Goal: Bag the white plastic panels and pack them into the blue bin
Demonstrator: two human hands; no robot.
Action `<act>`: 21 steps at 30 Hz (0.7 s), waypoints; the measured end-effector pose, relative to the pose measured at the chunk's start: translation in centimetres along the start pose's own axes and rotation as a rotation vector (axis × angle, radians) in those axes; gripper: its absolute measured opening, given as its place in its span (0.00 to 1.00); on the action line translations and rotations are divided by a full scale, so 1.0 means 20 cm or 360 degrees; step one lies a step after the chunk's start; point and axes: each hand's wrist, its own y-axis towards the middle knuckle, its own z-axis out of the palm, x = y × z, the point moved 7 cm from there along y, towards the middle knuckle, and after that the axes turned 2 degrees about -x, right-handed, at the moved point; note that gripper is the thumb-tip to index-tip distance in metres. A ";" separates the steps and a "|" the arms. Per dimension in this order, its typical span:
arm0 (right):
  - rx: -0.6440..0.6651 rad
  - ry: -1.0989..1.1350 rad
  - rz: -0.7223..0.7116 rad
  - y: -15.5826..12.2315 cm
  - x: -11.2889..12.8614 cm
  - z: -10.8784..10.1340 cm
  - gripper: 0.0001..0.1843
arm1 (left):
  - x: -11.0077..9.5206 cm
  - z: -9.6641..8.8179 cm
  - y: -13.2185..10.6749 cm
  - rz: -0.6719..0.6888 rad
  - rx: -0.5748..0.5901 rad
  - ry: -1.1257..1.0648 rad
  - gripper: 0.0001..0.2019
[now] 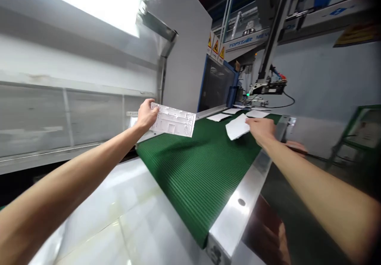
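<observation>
My left hand (145, 115) is closed on one end of a flat white moulded plastic part (174, 120), held up above the left side of the green ribbed conveyor belt (196, 169). My right hand (262, 130) reaches over the belt's right side and grips a second white flat part (237, 127) that rests on or just above the belt. More white parts (218, 117) lie farther up the belt.
The belt has a metal side rail (238, 213) on its right. A white machine housing (184, 46) stands behind on the left. A robot arm head (268, 87) hangs over the belt's far end. A green frame (354, 134) stands at right.
</observation>
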 end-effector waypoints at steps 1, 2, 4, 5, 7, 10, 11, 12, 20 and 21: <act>-0.0032 0.0125 0.0060 -0.03 0.02 -0.04 0.14 | 0.03 -0.14 -0.07 -0.0100 0.0045 -0.0049 0.18; -0.0045 0.0258 0.0106 -0.06 0.06 -0.07 0.15 | 0.07 -0.27 -0.17 -0.0218 0.0110 -0.0103 0.16; 0.0009 0.0542 0.0153 -0.16 0.19 -0.15 0.18 | 0.16 -0.52 -0.42 -0.0477 0.0266 -0.0230 0.16; 0.0086 0.0688 0.0151 -0.24 0.28 -0.18 0.20 | 0.20 -0.63 -0.57 -0.0605 0.0330 -0.0296 0.16; 0.0328 0.0960 0.0090 -0.45 0.49 -0.27 0.22 | 0.27 -0.81 -0.88 -0.0850 0.0417 -0.0413 0.18; 0.0776 0.1220 -0.0063 -0.91 0.77 -0.40 0.21 | 0.36 -0.99 -1.31 -0.1165 0.0494 -0.0552 0.19; 0.0921 0.1256 -0.0105 -1.10 0.82 -0.44 0.19 | 0.37 -1.03 -1.42 -0.1239 0.0529 -0.0599 0.19; 0.1073 0.1266 -0.0144 -1.30 0.86 -0.47 0.17 | 0.38 -1.05 -1.52 -0.1295 0.0570 -0.0645 0.18; 0.1520 0.1021 0.0110 -2.68 0.59 -0.48 0.12 | 0.35 -1.14 -1.94 -0.1457 0.1021 -0.0937 0.17; 0.1456 0.0992 0.0121 -2.77 0.54 -0.47 0.12 | 0.34 -1.14 -1.97 -0.1466 0.1077 -0.0971 0.17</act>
